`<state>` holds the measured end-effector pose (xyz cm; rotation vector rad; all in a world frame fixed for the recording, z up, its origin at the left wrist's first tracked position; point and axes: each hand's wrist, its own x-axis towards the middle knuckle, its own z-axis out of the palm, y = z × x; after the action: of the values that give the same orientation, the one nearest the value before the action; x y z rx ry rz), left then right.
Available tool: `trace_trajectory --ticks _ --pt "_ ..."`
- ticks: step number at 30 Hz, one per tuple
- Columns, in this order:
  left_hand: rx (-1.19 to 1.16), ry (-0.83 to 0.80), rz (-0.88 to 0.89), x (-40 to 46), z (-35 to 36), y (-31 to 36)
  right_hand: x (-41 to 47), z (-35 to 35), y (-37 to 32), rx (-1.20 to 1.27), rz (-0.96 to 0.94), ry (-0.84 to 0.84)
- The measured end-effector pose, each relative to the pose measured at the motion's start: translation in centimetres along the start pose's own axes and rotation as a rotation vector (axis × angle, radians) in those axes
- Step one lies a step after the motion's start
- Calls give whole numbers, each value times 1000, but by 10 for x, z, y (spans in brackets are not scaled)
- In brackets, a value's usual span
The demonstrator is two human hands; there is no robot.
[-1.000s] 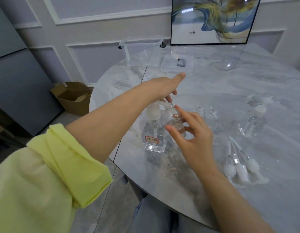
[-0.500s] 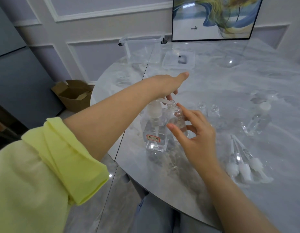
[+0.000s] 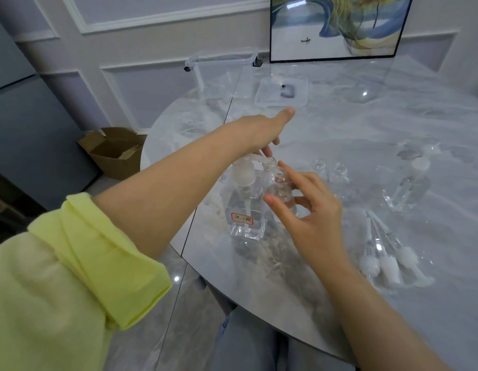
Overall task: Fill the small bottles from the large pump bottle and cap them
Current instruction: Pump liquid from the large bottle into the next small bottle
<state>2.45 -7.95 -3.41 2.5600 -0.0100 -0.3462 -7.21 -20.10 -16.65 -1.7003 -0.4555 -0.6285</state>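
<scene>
Your left hand point(image 3: 259, 131) rests on top of the large pump bottle point(image 3: 244, 207), fingers pressing down on its white pump head point(image 3: 244, 171) while the thumb sticks straight out, away from you. Your right hand point(image 3: 310, 212) is just right of the pump bottle, thumb and fingers spread around a small bottle point(image 3: 279, 187) and touching its sides. That small bottle stands upright against the pump bottle's right side, its open neck directly under the pump spout; it looks to hold some clear liquid, though how much is hard to tell.

Farther right of the pump bottle and a little beyond it, two more small bottles point(image 3: 330, 174) stand uncapped side by side. Well to the right of those, a capped bottle point(image 3: 410, 187) with a white top leans at a tilt. Nearer you and right of the pump bottle, three white pump caps point(image 3: 385, 259) with long dip tubes lie together on the marble table point(image 3: 366, 129). Beyond the pump bottle, a clear plastic lid point(image 3: 280, 93) lies flat and a clear bin point(image 3: 224, 70) stands at the table's far edge.
</scene>
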Motion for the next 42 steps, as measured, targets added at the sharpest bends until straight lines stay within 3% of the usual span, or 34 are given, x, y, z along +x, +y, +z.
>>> trace_trajectory --ticks 11,16,27,32,36,42 --pt "-32 17 26 -3 -1 2 0 -1 1 -13 -4 3" --pt "59 -44 -30 -3 0 0 0 0 1 12 1 -2" --pt "-69 22 28 -2 1 -2 1 0 2 -19 -22 -5" --pt "-46 4 20 -2 2 -3 0 -1 2 -4 -8 1" --pt "22 -113 -59 -3 1 -1 1 -1 1 -4 -18 -4" --pt "66 -52 5 -1 -5 5 1 -2 1 -8 -18 -1"
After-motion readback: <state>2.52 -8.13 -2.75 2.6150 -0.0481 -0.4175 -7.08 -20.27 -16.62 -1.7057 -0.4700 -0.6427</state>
